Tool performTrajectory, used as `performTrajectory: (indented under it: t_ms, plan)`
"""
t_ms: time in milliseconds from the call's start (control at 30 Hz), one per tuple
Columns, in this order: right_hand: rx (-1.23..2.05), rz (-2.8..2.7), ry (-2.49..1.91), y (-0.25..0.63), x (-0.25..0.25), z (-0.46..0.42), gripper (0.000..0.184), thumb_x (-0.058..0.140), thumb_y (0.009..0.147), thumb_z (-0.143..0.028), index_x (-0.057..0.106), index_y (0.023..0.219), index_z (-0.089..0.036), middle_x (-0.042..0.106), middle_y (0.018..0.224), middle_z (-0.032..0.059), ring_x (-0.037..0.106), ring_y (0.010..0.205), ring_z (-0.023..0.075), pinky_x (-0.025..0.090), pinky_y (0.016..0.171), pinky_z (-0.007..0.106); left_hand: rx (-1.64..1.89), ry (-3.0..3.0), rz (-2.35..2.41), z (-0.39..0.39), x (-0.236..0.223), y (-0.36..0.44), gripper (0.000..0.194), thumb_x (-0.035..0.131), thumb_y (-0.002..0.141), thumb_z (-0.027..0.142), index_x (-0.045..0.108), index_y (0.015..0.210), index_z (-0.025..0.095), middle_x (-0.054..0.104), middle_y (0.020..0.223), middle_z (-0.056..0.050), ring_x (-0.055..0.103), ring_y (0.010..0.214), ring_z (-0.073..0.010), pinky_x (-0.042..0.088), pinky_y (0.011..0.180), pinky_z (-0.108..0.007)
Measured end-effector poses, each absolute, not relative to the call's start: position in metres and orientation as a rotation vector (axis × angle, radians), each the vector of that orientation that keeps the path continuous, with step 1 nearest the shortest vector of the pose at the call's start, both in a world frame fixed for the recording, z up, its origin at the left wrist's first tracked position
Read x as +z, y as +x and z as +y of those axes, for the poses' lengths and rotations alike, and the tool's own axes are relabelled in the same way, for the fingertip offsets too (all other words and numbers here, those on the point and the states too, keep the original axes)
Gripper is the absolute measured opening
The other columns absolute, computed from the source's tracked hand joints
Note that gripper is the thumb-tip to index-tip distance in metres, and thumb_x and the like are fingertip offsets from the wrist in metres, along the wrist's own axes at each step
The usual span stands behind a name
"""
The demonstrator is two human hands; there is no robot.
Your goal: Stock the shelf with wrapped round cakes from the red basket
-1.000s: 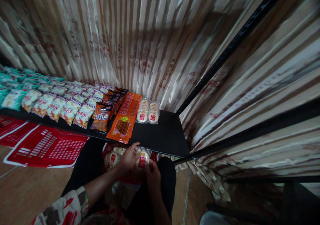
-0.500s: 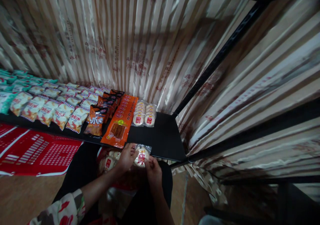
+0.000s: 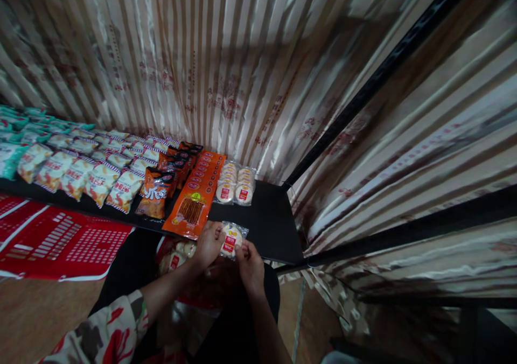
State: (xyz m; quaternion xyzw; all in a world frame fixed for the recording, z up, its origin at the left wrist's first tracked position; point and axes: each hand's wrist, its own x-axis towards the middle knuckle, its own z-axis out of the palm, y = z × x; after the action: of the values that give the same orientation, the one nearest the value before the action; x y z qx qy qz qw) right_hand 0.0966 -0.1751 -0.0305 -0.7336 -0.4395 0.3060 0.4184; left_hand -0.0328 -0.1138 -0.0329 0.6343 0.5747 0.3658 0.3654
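Both hands hold one clear packet of round white cakes with a red label (image 3: 231, 238) at the front edge of the black shelf (image 3: 270, 229). My left hand (image 3: 209, 244) grips its left side, my right hand (image 3: 249, 260) pinches its lower right corner. Two rows of the same cake packets (image 3: 235, 183) lie further back on the shelf. More such packets (image 3: 176, 255) sit in a red bag on my lap below the left hand.
Left of the cakes lie a long orange snack pack (image 3: 196, 197), dark orange bags (image 3: 157, 191), rows of white-and-red bags (image 3: 86, 173) and teal bags (image 3: 16, 124). Red baskets (image 3: 60, 243) lie under the shelf. Striped curtains (image 3: 226, 68) hang behind and to the right.
Both hands have lifted the cake packet up from my lap to the shelf's front edge. The view has shifted slightly.
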Motion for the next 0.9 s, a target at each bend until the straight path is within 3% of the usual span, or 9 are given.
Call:
performTrajectory:
  t_ms: [433,733,900]
  plan:
    - [0.727,-1.167,-1.819,0.093,-0.025,-0.125,0.029,0.053,0.074,-0.041,0.063,0.088,-0.018,0.070,0.076,0.0036,0.064,0.067,0.0166,0.048,0.062,0.025,0.813,1.658,1.648,-0.090,-0.010,-0.036,0.036,0.046,0.077,0.011,0.052,0.113,0.013,0.057,0.103,-0.008,0.058,0.077,-0.0137,0.046,0.082,-0.029]
    - [0.617,-1.220,-1.882,0.090,-0.024,-0.096,0.023,0.052,0.075,-0.035,0.063,0.088,-0.019,0.069,0.075,0.0026,0.063,0.067,0.0156,0.046,0.060,0.023,0.918,1.765,1.595,-0.083,-0.027,-0.031,0.040,0.045,0.075,0.006,0.052,0.114,0.013,0.055,0.115,-0.011,0.055,0.101,-0.0186,0.044,0.092,-0.034]
    - [0.605,-1.230,-1.865,0.089,-0.028,-0.081,0.020,0.052,0.076,-0.034,0.062,0.087,-0.020,0.069,0.073,0.0016,0.063,0.066,0.0150,0.045,0.059,0.023,0.970,1.830,1.566,-0.078,-0.035,-0.028,0.040,0.046,0.074,0.006,0.055,0.112,0.013,0.052,0.122,-0.012,0.047,0.116,-0.0219,0.038,0.103,-0.038]
